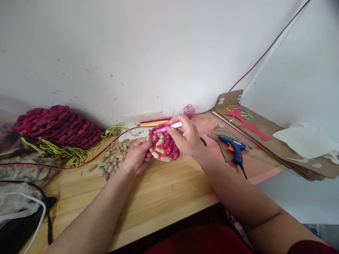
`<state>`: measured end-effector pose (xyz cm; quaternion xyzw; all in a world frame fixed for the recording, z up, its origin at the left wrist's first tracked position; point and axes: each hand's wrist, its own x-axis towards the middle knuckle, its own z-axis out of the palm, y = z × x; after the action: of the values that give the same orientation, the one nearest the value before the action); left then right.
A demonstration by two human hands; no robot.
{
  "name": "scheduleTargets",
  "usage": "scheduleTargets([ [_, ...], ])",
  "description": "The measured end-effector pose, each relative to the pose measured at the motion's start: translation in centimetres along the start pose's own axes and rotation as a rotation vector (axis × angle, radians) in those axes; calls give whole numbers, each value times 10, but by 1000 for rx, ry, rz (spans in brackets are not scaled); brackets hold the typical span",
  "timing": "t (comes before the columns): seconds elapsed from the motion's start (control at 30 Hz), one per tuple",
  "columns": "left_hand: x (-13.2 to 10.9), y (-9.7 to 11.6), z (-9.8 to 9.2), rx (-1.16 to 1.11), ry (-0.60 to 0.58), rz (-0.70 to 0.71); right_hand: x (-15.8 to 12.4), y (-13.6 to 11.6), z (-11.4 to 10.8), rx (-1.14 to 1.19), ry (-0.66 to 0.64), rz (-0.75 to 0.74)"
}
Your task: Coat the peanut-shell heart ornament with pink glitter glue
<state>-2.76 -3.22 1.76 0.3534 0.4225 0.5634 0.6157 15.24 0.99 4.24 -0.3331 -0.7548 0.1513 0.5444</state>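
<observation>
My left hand (139,153) pinches the left edge of a red piece (167,145) covered with whole peanuts and holds it up above the wooden table. Some of those peanuts are coated a wet-looking magenta; others, mostly on the left and lower side, keep their bare tan shells. In my right hand (186,135) is a slim pink-and-white brush-like stick (174,125), gripped between thumb and fingers. It slants over the top of the piece, and its working tip is hard to make out. Loose unshelled peanuts (113,158) lie on the table beside my left hand.
Magenta peanut-covered pieces (60,123) are stacked at the left, near yellow-green strings (71,155). By the wall stands a pink-stained cup (189,111). A blue glue gun (233,146) rests on cardboard at the right, near cardboard sheets (286,155) and a white cloth (304,139).
</observation>
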Motion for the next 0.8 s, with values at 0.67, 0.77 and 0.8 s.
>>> scheduleTargets([
  [0.67,0,-1,1,18,15,30,-5,-12,2,-134,22,-174],
  [0.77,-1,0,2,27,8,28,-3,-12,0,-109,47,-120],
  [0.8,-1,0,2,30,5,26,-2,-11,-1,-97,52,-95],
])
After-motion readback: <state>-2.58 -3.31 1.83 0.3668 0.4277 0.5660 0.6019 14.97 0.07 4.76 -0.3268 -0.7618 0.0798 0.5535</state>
